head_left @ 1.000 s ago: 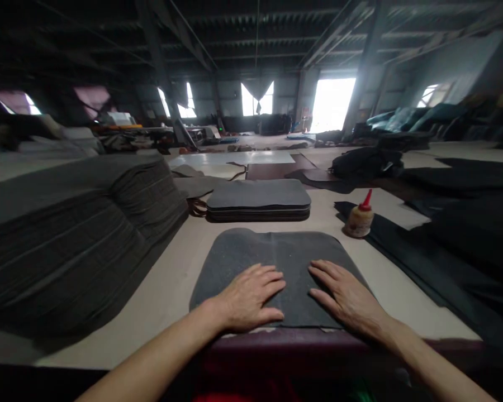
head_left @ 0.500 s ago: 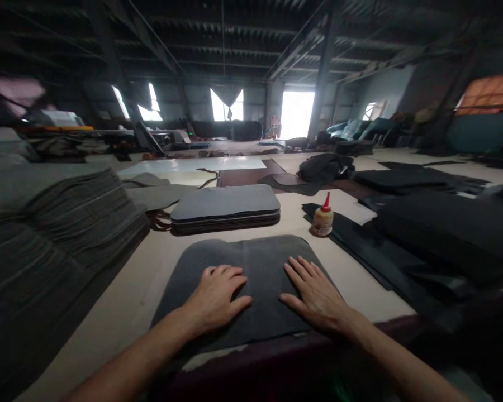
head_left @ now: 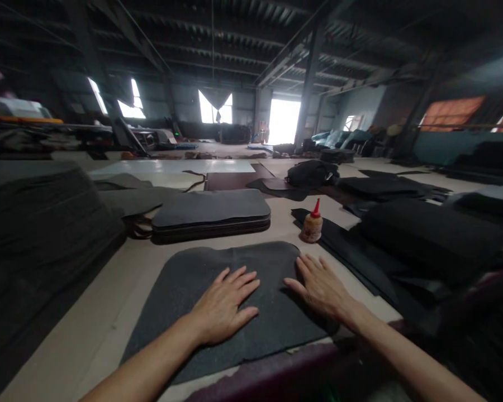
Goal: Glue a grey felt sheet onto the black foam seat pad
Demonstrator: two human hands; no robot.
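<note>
A dark grey sheet with rounded far corners (head_left: 184, 290), perhaps leather or felt, lies flat in front of me. My left hand (head_left: 228, 301) rests palm down near its middle, fingers spread. Over the sheet's right edge lies my right hand (head_left: 318, 282), also flat, with its fingers stretched forward and the thumb apart. Neither hand grips anything. Just beyond the sheet sits a neat stack of similar grey pieces (head_left: 212, 209). A squat glue-type bottle with a red pointed nozzle (head_left: 312, 226) stands upright past my right hand.
Tall piles of dark sheets (head_left: 46, 223) rise on the left. Black pieces (head_left: 427, 229) lie heaped on the right. A black bundle (head_left: 312, 173) sits farther back on the pale table (head_left: 88, 318), whose near edge runs below the sheet.
The view has turned slightly right. My left hand has slid right across the sheet with its fingers spreading, and my right hand has shifted onto the sheet's right edge. The sheet appears slightly turned.
</note>
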